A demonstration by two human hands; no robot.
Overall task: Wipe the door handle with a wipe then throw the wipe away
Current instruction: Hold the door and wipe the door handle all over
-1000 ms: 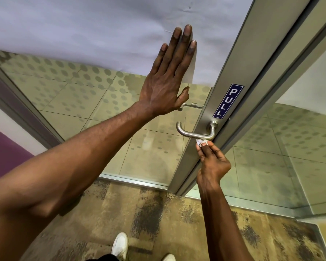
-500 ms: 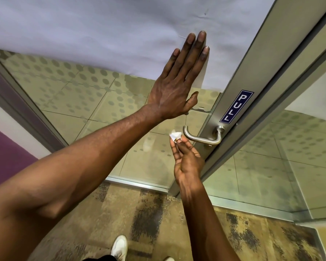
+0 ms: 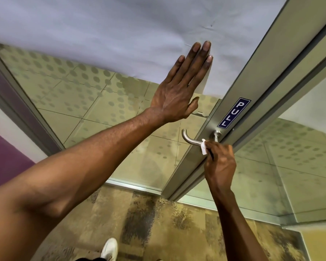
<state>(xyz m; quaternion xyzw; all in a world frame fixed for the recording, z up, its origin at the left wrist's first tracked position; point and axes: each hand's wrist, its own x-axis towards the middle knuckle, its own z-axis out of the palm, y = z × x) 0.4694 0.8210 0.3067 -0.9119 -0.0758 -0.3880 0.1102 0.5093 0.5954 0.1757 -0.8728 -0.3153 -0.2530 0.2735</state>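
Two hands were in play at the door. Left hand (image 3: pixel 179 91) lay flat, fingers spread, pressed on the glass door panel (image 3: pixel 94 102) above the lever, holding nothing. Right hand (image 3: pixel 219 162) came up from below, its grip pinched together on a small white wipe (image 3: pixel 204 147), wadded and pressed against the door handle (image 3: pixel 193 140). Handle's long axis ran roughly level along the door, from its pivot at the metal frame (image 3: pixel 256 76) toward a hooked free end (image 3: pixel 183 131) at the left. Wipe sat near the pivot end, so the bare stretch of lever lay to the left of the grip; the right hand was plainly the nearer one. A blue PULL sign (image 3: pixel 233 112) sat on the frame just above the pivot. No bin or other container showed; carpet (image 3: pixel 158 223) only below. Wiping judged under way, disposal not yet begun.
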